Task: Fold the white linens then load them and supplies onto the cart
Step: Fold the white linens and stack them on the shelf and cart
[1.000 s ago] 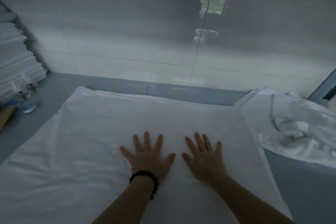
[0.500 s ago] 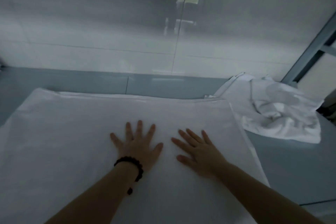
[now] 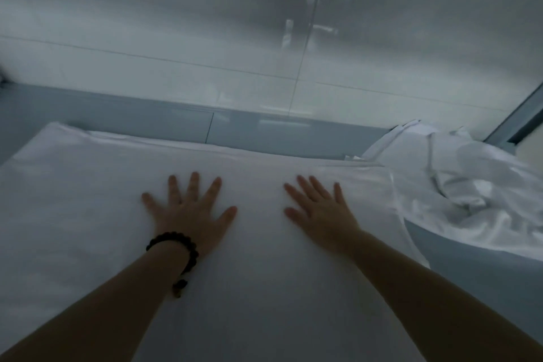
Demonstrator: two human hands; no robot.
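Both hands lie flat, palms down with fingers spread, holding nothing: my left hand (image 3: 191, 211), with a black beaded bracelet (image 3: 173, 244) on its wrist, and my right hand (image 3: 320, 211) press side by side, a little apart. They rest on the large smooth white linen sheet (image 3: 88, 214) that covers the pale blue-grey tabletop (image 3: 147, 117) in front of me. Just beside that sheet's right edge, meeting its far corner, a crumpled heap of white linen (image 3: 476, 185) sits on the same tabletop, and a glossy white tiled wall (image 3: 147, 47) rises behind the table's far edge.
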